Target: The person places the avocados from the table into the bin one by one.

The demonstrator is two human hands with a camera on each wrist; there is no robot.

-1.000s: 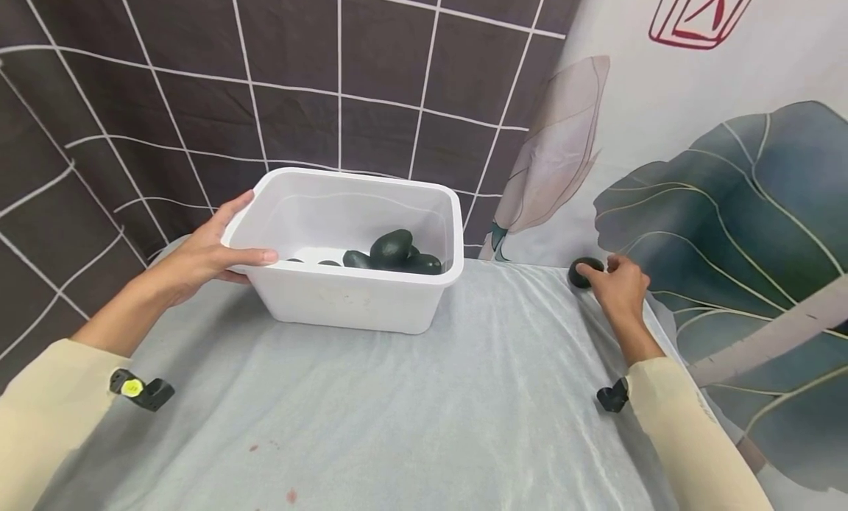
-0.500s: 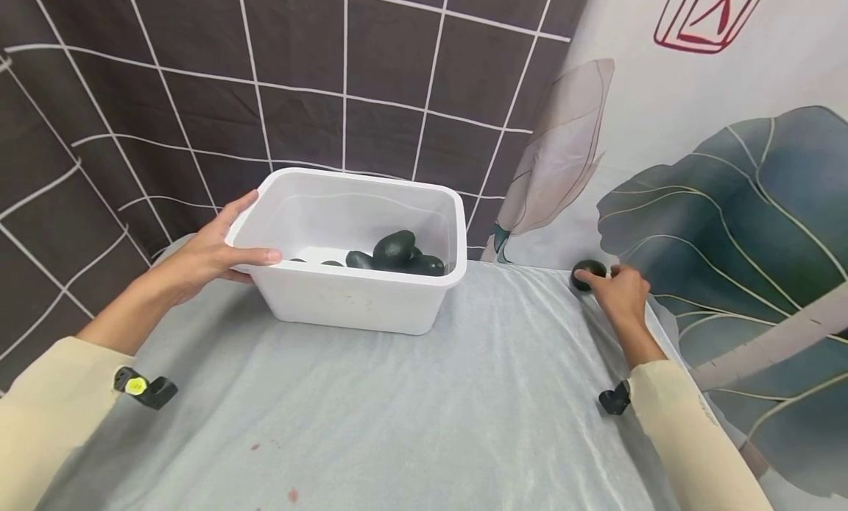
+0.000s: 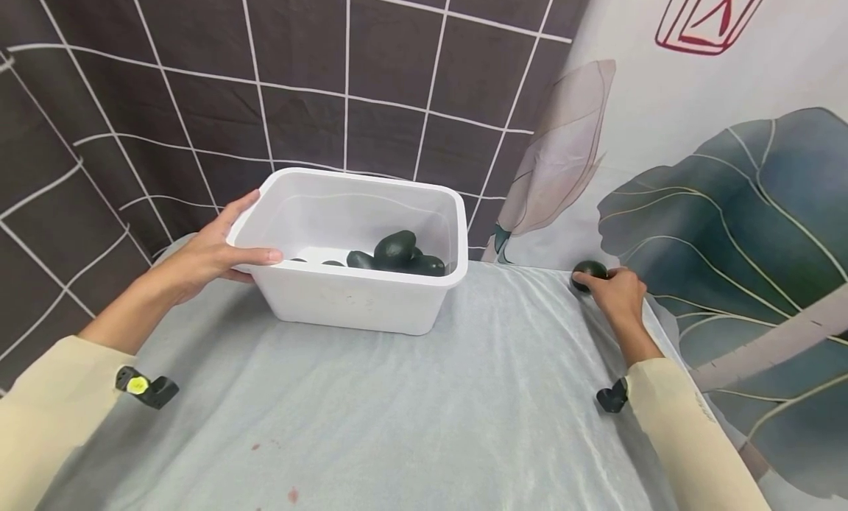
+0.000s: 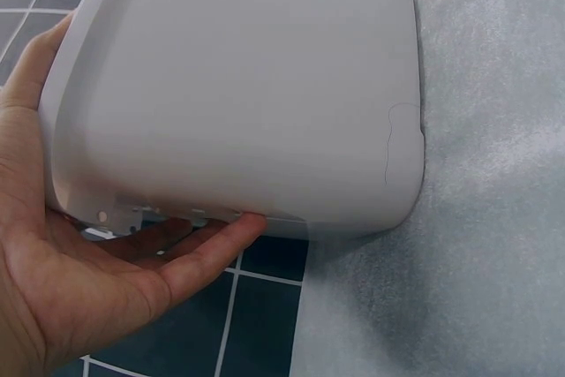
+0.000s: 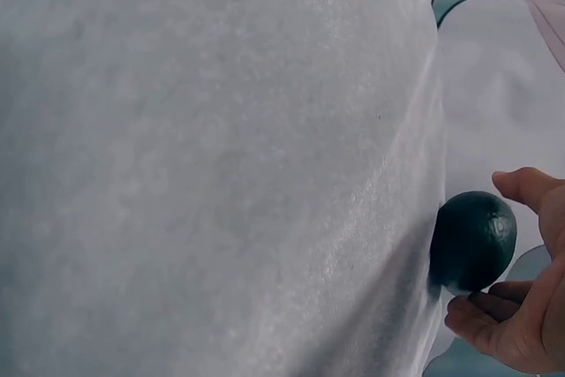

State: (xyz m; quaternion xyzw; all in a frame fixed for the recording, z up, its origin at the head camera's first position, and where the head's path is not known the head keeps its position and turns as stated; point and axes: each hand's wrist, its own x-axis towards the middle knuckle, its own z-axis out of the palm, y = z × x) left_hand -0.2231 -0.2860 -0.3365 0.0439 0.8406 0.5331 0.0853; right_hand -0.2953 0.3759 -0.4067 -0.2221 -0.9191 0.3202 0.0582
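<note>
My left hand (image 3: 199, 261) holds the left end of a white plastic bin (image 3: 351, 297), its thumb along the front rim. From the left wrist view, the fingers (image 4: 207, 258) reach along the outside of the bin (image 4: 256, 94). Several dark green avocados (image 3: 395, 248) lie in the bin, mostly toward its right; the front wall partly hides them. Far to the right, my right hand (image 3: 619, 294) has thumb and fingers around one more avocado (image 3: 589, 274) at the cloth's back edge. In the right wrist view, fingertips meet this avocado (image 5: 477, 240) from below, with the thumb close by its upper side.
A pale grey cloth (image 3: 411, 415) covers the table. Dark gridded fabric (image 3: 384, 69) hangs right behind the bin, and a white fabric with large leaf prints (image 3: 715, 202) borders the back right. Small reddish stains (image 3: 293, 495) mark the front of the cloth.
The right thumb has settled lower over the avocado's near side, and the right fingers have drawn in a little behind it. Left hand and bin keep their places; the view shifts slightly.
</note>
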